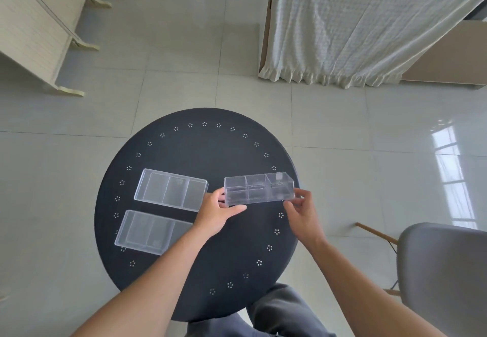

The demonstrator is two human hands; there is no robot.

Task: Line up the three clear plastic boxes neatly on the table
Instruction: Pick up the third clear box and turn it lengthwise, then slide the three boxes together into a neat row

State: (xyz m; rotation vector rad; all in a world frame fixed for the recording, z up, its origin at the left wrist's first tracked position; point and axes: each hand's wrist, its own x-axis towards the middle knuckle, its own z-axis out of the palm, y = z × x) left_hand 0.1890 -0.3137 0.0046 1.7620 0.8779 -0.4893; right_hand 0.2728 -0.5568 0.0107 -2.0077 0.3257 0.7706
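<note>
Three clear plastic boxes with inner dividers are over a round black table (pixel 200 152). Two lie flat on its left side, one behind the other: the far box (pixel 170 189) and the near box (pixel 147 232), whose right end my left forearm hides. The third clear box (pixel 259 187) is at the table's right side, held between both hands. My left hand (pixel 217 213) grips its left end and my right hand (pixel 303 211) pinches its right end. Whether it touches the table I cannot tell.
A grey chair (pixel 442 270) stands close at the right of the table. A curtain-draped bed frame (pixel 355 28) is beyond at the right, a pale cabinet (pixel 34 20) at the far left. Glossy tiled floor surrounds the table. My legs are under the near edge.
</note>
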